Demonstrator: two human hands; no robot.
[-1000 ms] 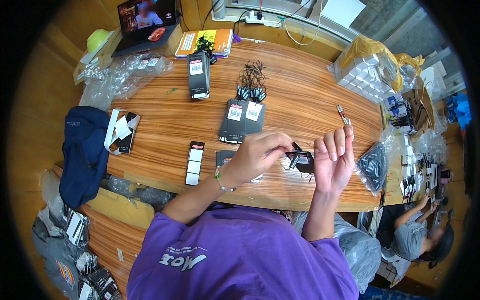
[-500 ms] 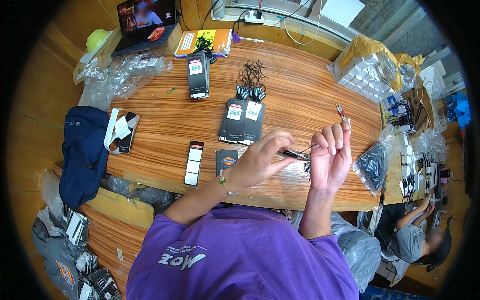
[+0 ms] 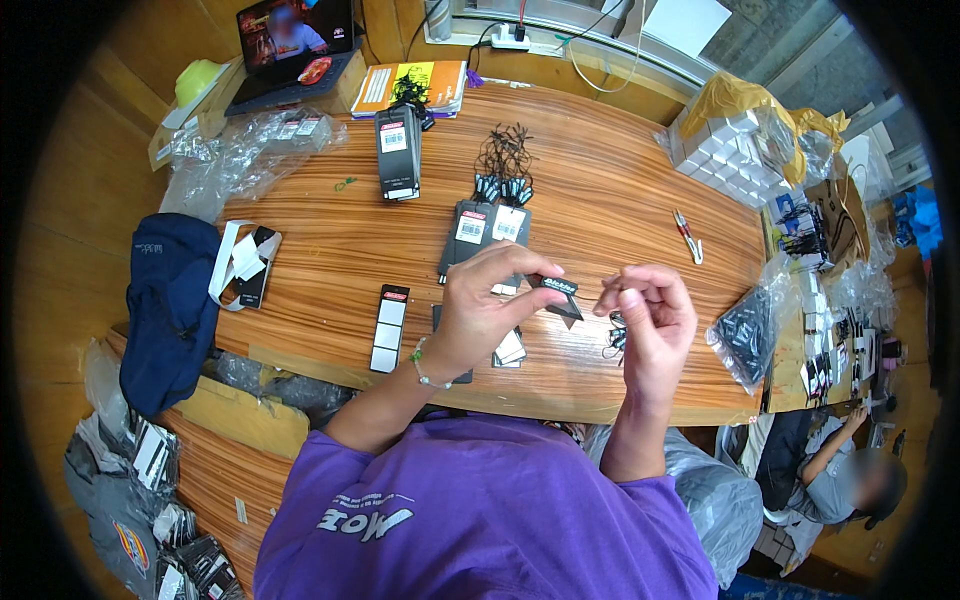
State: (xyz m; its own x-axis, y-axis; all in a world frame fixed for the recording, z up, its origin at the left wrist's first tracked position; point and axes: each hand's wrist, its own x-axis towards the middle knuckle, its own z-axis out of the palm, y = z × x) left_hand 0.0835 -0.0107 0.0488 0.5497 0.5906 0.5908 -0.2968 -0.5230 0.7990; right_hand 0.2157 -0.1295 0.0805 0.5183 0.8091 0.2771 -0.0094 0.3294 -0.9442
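My left hand [image 3: 485, 305] pinches a black hang tag [image 3: 560, 290] between thumb and fingertips, tilted above the table. Just right of it, my right hand [image 3: 655, 318] is raised with thumb and fingers drawn together; a thin cord may be in them, but I cannot make it out. Black strings [image 3: 616, 338] lie on the table by the right fingers. Partly behind my left hand are white-backed tags [image 3: 510, 350]. Beyond it stand stacks of tags [image 3: 465, 235] with looped black cords [image 3: 505, 155]. A black tag with white panels [image 3: 389, 330] lies to the left.
Another tag stack [image 3: 397, 155] stands near a notebook [image 3: 430, 85] and a tablet [image 3: 300, 50]. A red-handled tool [image 3: 688, 237] and a plastic bag of black pieces [image 3: 745, 330] are right. White boxes [image 3: 725, 150] sit far right. A blue bag [image 3: 168, 310] lies left; a person [image 3: 835, 465] sits lower right.
My right hand has dropped lower and curled its fingers. The tag in my left hand has turned and shifted left, and my left hand has moved slightly left and down.
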